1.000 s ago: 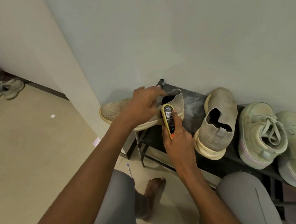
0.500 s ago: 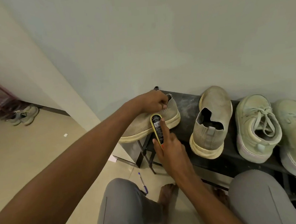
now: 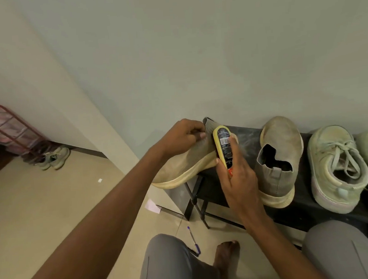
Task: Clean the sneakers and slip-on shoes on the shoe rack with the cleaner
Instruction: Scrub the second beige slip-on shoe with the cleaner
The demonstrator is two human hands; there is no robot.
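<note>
The left hand is gripping the heel of a dusty beige slip-on shoe overhanging the rack's left end; the right hand is clasping the yellow cleaner against it.

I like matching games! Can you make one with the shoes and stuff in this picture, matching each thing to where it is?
Things:
1. cleaner
2. pen
3. laced sneaker
4. held slip-on

Places:
A. on the floor
B. in the right hand
C. standing on the rack, untouched
D. gripped by the left hand, toe past the rack's edge

Pairs: 1-B, 2-A, 3-C, 4-D
</note>
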